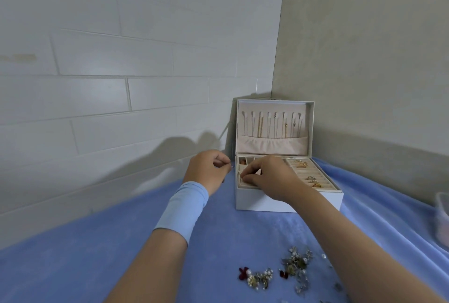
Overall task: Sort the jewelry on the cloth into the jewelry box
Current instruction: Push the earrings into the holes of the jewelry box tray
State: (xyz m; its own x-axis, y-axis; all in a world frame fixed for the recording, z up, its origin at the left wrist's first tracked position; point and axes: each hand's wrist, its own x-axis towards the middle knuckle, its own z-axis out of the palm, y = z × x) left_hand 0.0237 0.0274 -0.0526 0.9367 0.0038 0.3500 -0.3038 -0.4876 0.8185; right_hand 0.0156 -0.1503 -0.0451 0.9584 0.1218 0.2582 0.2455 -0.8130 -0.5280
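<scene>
Blue cloth (pixel 97 266) covers the surface, which sits in a corner between a pale tiled wall (pixel 97 84) and a plain beige wall (pixel 364 60). White jewelry box (pixel 267 202) stands open at the far end of the cloth, close to the corner. Its lid (pixel 311 128) is upright, with fine necklaces (pixel 261 126) hanging in a row above a gathered pouch (pixel 272 145). The tray below has small compartments on its left side and ring rolls on its right, where gold rings (pixel 313 180) sit in two groups.

Left hand (pixel 206 171), with a light blue wristband (pixel 184 208), hovers just beside the box's left wall. Its fingers (pixel 222 164) are curled and pinch a thin metal piece (pixel 232 166) (too small to identify). Right hand (pixel 272 176) reaches over the left compartments, its fingers (pixel 245 177) bent down into the tray; whether they grasp anything cannot be told.

Loose jewelry (pixel 296 264) lies in two clusters on the near cloth, well apart from the box: pearl, gold-leaf and dark red pieces. A blurred translucent container (pixel 442 217) shows at the right edge.
</scene>
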